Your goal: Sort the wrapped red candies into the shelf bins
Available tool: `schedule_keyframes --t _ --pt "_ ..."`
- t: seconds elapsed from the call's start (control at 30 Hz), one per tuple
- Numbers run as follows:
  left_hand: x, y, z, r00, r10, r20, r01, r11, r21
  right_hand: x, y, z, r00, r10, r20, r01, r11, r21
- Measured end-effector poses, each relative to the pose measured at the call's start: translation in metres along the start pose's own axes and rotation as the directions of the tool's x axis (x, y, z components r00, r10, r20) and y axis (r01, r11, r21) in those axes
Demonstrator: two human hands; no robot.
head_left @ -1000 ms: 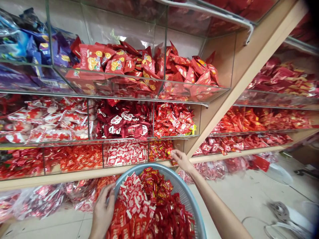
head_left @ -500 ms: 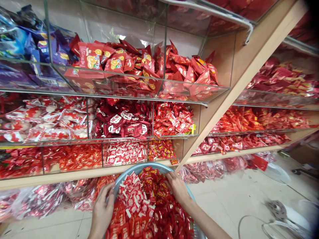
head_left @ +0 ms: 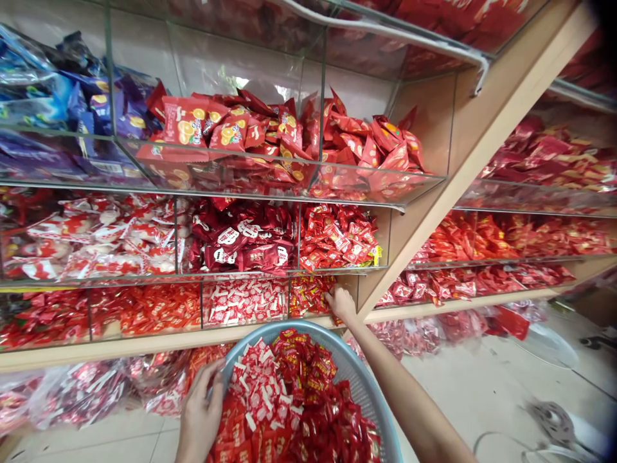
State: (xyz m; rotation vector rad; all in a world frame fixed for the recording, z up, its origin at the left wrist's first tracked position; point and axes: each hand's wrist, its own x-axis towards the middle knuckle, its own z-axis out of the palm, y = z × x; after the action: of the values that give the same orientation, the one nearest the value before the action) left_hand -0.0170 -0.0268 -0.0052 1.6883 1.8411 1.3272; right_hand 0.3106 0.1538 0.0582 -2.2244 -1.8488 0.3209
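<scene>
A blue plastic basket [head_left: 388,402] holds several kinds of wrapped candy in separate heaps. My left hand [head_left: 205,399] grips its left rim, fingers on the outside and over the edge. White-and-red candies [head_left: 260,379] lie at the basket's upper left, red-and-yellow candies [head_left: 308,370] at its upper right. Dark red shiny candies [head_left: 337,424] fill the lower right. My right hand [head_left: 342,305] is at the right end of the lowest shelf, at a bin of small red-and-yellow candies [head_left: 308,292]. Its fingers are curled in; whatever is in them is hidden.
Clear dividers [head_left: 202,302] split the shelves into bins of wrapped candy. A slanting wooden upright [head_left: 434,193] stands right of my hand. Plastic bags of candy [head_left: 77,389] lie on the floor under the shelf. A white appliance with a cable [head_left: 559,418] is at lower right.
My right hand has left the basket's upper right and moved up and forward to the small bin on the lowest shelf. My left hand stays on the rim.
</scene>
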Motion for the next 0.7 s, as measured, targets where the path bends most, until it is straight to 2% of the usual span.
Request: schedule_keyframes --t 0.1,0.27,0.37,0.43,0.5,0.57,0.63,0.7 --pt "0.0 -0.002 0.0 1.0 0.004 -0.003 -0.004 1.0 0.014 0.011 -0.009 0.011 0.997 0.075 0.033 -0.075 0.997 -0.002" --pt "0.0 -0.002 0.0 1.0 -0.015 0.003 0.015 1.0 0.01 0.016 -0.009 0.022 0.994 0.088 0.059 -0.092 0.993 0.077" --pt "0.0 -0.002 0.0 1.0 -0.013 0.003 0.013 1.0 0.005 0.019 0.0 0.021 0.994 0.096 0.045 -0.104 0.97 0.22" --pt "0.0 -0.003 0.0 1.0 -0.006 0.006 0.006 1.0 0.006 0.018 0.007 0.015 0.994 0.106 0.039 -0.113 0.908 0.404" --pt "0.0 -0.004 0.0 1.0 0.001 0.008 -0.001 1.0 0.01 0.011 0.014 0.007 0.99 0.105 0.095 -0.142 0.747 0.65" --pt "0.0 -0.004 0.001 1.0 0.003 0.006 -0.003 1.0 0.009 -0.002 0.019 -0.003 0.977 0.055 0.204 -0.205 0.482 0.852" --pt "0.0 -0.003 0.001 1.0 -0.006 0.008 0.006 1.0 -0.001 -0.02 0.023 -0.012 0.951 -0.047 0.305 -0.287 0.23 0.93" --pt "0.0 -0.002 0.001 1.0 -0.015 0.013 0.015 1.0 -0.007 -0.038 0.024 -0.017 0.915 -0.157 0.37 -0.363 0.076 0.929"
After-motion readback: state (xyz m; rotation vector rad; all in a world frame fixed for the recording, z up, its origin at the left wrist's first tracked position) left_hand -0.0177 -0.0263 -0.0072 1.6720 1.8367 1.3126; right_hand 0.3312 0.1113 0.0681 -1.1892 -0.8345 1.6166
